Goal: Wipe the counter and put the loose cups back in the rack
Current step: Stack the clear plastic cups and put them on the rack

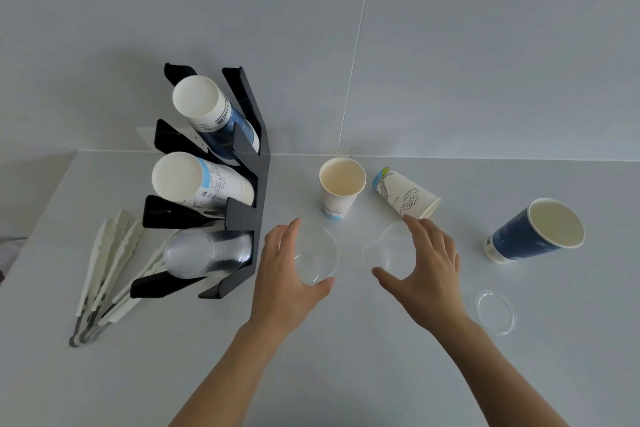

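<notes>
A pale, smooth desk meets a grey tiled wall at its far edge. Near the far left corner stands a black sheet-metal rack with three slanted bays. Each bay holds a stack of cups lying on its side, long axis running from the rack's back out toward the left: blue-printed paper cups in the top bay, white paper cups in the middle one, clear ribbed plastic cups at the bottom.

The left hand cups a clear plastic cup standing upright, mouth up; thumb and fingers are spread around its rim, seemingly touching it. The right hand does the same with a second clear cup, fingers apart around the wall; whether they actually grip is hard to judge through the transparent plastic.

Toward the far edge, a small white paper cup stands upright; just beside it a wave-printed paper cup lies on its side, mouth pointing right. A tall blue paper cup stands near the right edge. A clear round lid lies flat nearer the front. White plastic tongs lie left of the rack
</notes>
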